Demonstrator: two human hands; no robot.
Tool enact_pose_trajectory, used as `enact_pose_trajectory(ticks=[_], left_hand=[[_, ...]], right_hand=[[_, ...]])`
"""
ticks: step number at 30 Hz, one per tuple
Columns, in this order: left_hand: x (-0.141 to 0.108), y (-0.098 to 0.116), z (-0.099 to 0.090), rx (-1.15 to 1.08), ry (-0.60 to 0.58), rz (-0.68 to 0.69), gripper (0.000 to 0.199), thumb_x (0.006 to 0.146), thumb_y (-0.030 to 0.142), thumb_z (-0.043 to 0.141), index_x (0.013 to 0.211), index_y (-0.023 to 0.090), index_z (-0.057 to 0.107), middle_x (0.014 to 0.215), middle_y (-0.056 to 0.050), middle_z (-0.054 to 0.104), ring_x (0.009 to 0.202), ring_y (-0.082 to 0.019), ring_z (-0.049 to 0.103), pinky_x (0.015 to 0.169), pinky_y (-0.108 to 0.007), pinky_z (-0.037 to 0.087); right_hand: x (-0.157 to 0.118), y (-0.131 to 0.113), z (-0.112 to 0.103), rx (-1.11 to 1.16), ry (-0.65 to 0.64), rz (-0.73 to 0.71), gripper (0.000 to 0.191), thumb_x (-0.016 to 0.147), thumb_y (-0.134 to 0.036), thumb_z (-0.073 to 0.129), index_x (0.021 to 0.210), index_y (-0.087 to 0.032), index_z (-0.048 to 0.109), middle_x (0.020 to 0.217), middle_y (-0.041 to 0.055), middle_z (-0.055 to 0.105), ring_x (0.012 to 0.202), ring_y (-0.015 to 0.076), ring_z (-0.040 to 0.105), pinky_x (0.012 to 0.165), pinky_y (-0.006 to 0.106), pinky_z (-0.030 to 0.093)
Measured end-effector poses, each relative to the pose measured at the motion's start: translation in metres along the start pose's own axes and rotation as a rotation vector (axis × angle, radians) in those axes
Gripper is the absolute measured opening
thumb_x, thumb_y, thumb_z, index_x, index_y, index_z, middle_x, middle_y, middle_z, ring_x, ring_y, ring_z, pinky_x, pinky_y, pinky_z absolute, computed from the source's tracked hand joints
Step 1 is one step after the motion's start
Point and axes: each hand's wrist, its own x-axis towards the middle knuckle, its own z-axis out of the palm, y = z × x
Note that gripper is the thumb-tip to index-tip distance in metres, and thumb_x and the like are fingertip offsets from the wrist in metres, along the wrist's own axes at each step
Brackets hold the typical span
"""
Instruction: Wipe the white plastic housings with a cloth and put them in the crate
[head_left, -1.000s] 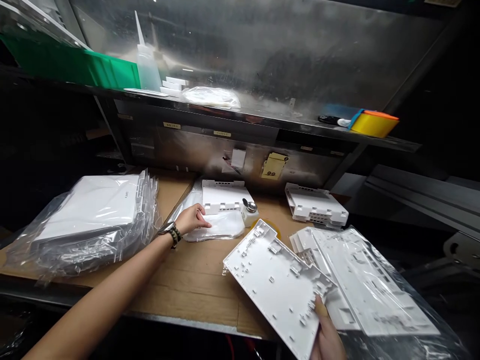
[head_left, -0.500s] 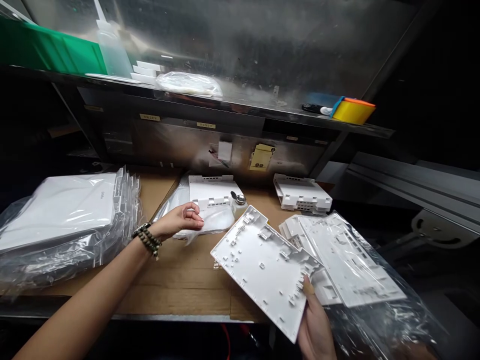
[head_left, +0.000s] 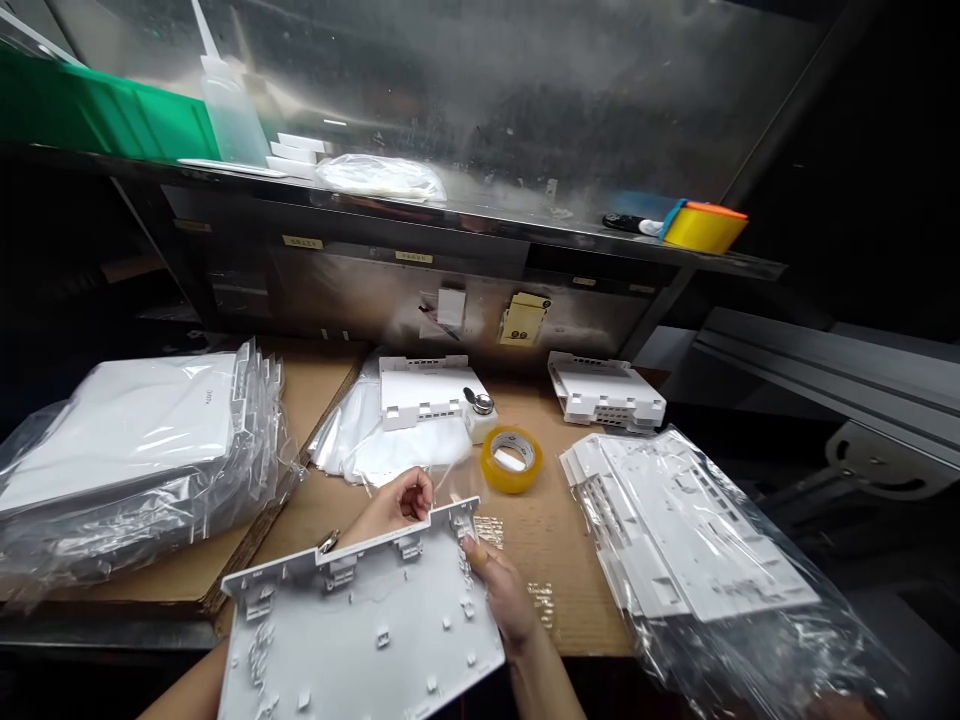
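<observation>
My right hand (head_left: pixel 506 592) grips the edge of a white plastic housing panel (head_left: pixel 352 640), whose ribbed inner side with clips faces up. Behind its upper edge is my left hand (head_left: pixel 401 500), fingers curled on what looks like a thin clear plastic bag (head_left: pixel 455 478); the panel covers part of that forearm. Just beyond lie a stack of clear bags (head_left: pixel 409 447) and a white housing (head_left: pixel 424 388) on top of them. A yellow roll of tape (head_left: pixel 511 460) and a small pump bottle (head_left: pixel 480 425) stand beside the bags.
Bagged white panels (head_left: pixel 127 420) are piled at left, and more panels (head_left: pixel 697 530) lie on plastic at right. Another white housing stack (head_left: pixel 606 392) stands at the back. Above runs a metal shelf (head_left: pixel 510 232) with a squeeze bottle (head_left: pixel 232 115) and a green bin (head_left: pixel 112 110).
The panel has swung left and toward me in my right hand, uncovering the tape roll. My left hand has come nearer and right, from the bag stack to behind the panel.
</observation>
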Motion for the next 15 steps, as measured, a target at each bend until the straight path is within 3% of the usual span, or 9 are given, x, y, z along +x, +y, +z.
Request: enact_pose_trajectory(ticks=[3,7,9,11,15], left_hand=[[0.000,-0.004,-0.020,0.172,0.097,0.071,0.031,0.088,0.042,0.075,0.081,0.018,0.057,0.084,0.001,0.059,0.069,-0.014,0.057,0.063,-0.031,0.052],[0.002,0.012,-0.043,0.492,0.264,0.172,0.037,0.101,0.032,0.053,0.072,0.020,0.073,0.135,-0.010,0.062,0.084,-0.018,0.055,0.084,-0.041,0.051],[0.004,0.023,-0.044,0.627,0.245,0.202,0.036,0.101,0.027,0.050,0.082,0.026,0.080,0.146,-0.006,0.061,0.089,-0.022,0.055,0.087,-0.043,0.049],[0.008,0.033,-0.038,0.722,0.182,0.218,0.027,0.097,0.020,0.055,0.095,0.029,0.081,0.144,-0.003,0.065,0.095,-0.026,0.056,0.087,-0.045,0.050],[0.016,0.044,-0.021,0.811,0.071,0.226,0.049,0.086,-0.002,0.049,0.112,0.027,0.078,0.144,-0.004,0.065,0.100,-0.029,0.063,0.092,-0.049,0.054]], right_hand=[[0.002,-0.005,-0.015,0.023,0.019,0.007,0.050,0.077,-0.053,0.083,0.109,-0.015,0.078,0.094,0.0101,0.081,0.100,0.0316,0.075,0.093,0.046,0.057],[-0.009,-0.012,-0.039,0.046,0.066,0.015,0.054,0.079,-0.058,0.080,0.114,-0.016,0.077,0.105,0.0122,0.081,0.109,0.0333,0.074,0.098,0.049,0.055],[-0.020,-0.015,-0.048,0.059,0.076,0.011,0.060,0.083,-0.065,0.073,0.120,-0.018,0.075,0.115,0.0143,0.079,0.118,0.0361,0.070,0.102,0.055,0.052],[-0.036,-0.017,-0.057,0.028,0.077,-0.051,0.067,0.087,-0.072,0.062,0.130,-0.022,0.071,0.129,0.0153,0.074,0.128,0.0388,0.064,0.106,0.062,0.049],[-0.073,-0.012,-0.076,-0.383,0.135,-0.398,0.074,0.082,-0.071,0.066,0.147,-0.035,0.057,0.140,0.0084,0.067,0.132,0.0425,0.060,0.103,0.069,0.052]])
